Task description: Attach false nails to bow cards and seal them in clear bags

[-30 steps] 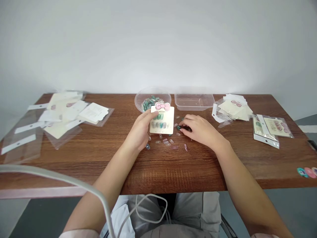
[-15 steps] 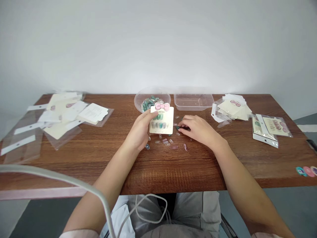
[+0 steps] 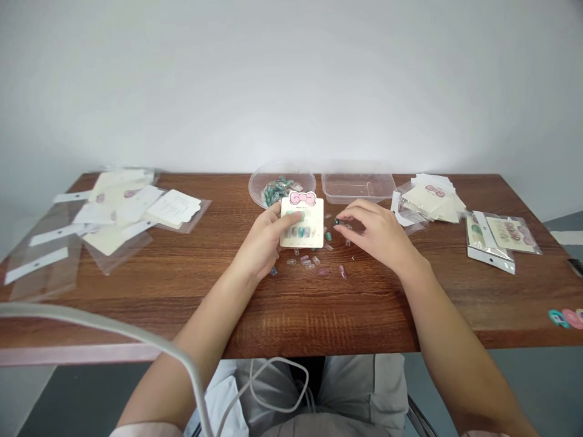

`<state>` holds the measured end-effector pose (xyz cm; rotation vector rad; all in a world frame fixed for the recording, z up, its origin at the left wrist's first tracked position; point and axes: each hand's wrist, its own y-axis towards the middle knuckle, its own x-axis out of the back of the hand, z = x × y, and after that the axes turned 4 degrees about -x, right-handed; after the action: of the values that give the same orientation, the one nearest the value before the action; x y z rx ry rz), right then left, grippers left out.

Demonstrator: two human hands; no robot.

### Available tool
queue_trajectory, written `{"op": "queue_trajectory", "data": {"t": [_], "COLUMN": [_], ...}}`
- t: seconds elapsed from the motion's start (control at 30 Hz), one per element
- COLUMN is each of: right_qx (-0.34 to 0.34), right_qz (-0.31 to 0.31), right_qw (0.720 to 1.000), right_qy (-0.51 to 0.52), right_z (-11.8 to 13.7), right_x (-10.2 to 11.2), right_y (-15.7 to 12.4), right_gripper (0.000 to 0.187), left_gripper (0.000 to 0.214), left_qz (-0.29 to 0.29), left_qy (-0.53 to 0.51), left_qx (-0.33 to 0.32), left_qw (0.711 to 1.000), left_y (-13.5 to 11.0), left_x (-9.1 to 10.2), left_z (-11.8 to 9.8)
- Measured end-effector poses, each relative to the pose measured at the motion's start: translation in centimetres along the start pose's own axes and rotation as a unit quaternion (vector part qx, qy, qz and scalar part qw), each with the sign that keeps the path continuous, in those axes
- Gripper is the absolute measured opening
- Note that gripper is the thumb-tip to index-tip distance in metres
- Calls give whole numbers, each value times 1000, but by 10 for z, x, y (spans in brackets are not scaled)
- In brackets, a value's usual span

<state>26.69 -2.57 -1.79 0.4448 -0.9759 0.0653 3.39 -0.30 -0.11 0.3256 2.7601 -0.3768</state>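
Note:
My left hand (image 3: 264,240) grips a cream card (image 3: 314,209) with a pink bow at its top, held upright above the table. Rows of green and grey press-on nails (image 3: 301,232) sit on the card, and my thumb lies across its front, hiding part of the upper row. Right of the card, my right hand (image 3: 371,230) pinches a dark green press-on nail (image 3: 337,222) between thumb and fingertips. Below both hands, several loose clear and pink nails (image 3: 322,271) are scattered on the wood.
Behind the card stands a round clear bowl (image 3: 311,179) of green nails, beside a clear rectangular tub (image 3: 359,198). Cards and plastic sleeves (image 3: 113,206) lie at left. More cards (image 3: 428,200) and packed nail sets (image 3: 494,243) lie at right. A pale cable (image 3: 136,331) crosses the lower left.
My right hand has lifted slightly and moved right, with a dark green nail in its fingertips. My left thumb has slid further across the card, which has shifted slightly right.

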Motion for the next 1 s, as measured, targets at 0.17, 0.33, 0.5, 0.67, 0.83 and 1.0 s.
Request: {"op": "queue_trajectory", "data": {"t": [0.17, 0.33, 0.5, 0.67, 0.83, 1.0], "right_qx": [35, 50, 37, 34, 29, 17], "right_qz": [-97, -102, -68, -49, -45, -38], "right_qw": [993, 992, 997, 998, 998, 999], "right_qy": [60, 57, 13, -12, -20, -21], "right_z": [13, 22, 23, 25, 26, 26], "right_x": [-4, -7, -13, -16, -16, -17], "right_y": [-2, -4, -5, -6, -6, -6], "right_gripper": [12, 12, 15, 17, 16, 15], "left_gripper": [58, 55, 51, 47, 43, 44], "left_qz": [21, 38, 52, 61, 72, 79], "left_qy": [3, 15, 24, 51, 93, 104], "left_qx": [-8, -16, -24, -41, -46, -47], "left_qw": [1000, 999, 998, 996, 992, 990], "left_y": [2, 3, -1, -2, -2, -3], "left_x": [-1, -1, -4, -5, -3, -4], "left_z": [8, 17, 19, 20, 21, 20]}}
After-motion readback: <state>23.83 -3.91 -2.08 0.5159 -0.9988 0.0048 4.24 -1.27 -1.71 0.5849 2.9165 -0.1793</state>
